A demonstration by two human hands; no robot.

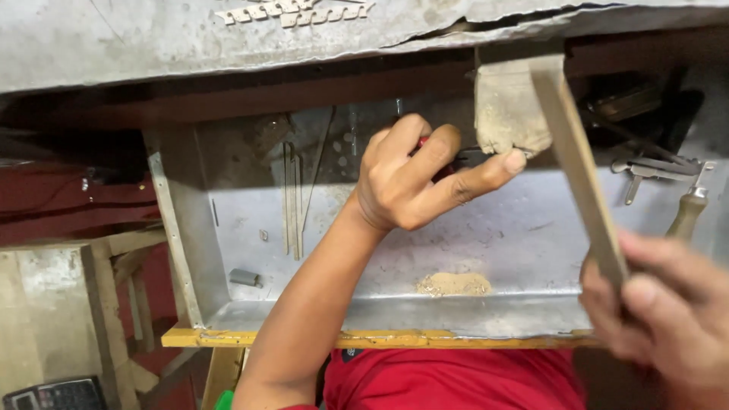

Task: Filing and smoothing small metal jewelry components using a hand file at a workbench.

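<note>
Red-handled small tool (422,142) pinched in our left hand (410,178) inside grey sheet-metal drawer (524,243) | right hand (668,311) grip closed on flat grey metal file (577,167), tilted | sawdust pile (454,284) on drawer floor

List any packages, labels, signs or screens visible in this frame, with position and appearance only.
Calculator-like device: bottom left corner, below the bench; dark grey, rectangular, with a pale display strip and rows of keys, partly cut off.
Raised lettering strip: top edge, on the grey metal sheet; pale, blocky embossed characters, cut off by the frame.
No packages or paper labels show near the left hand or right hand.
</note>
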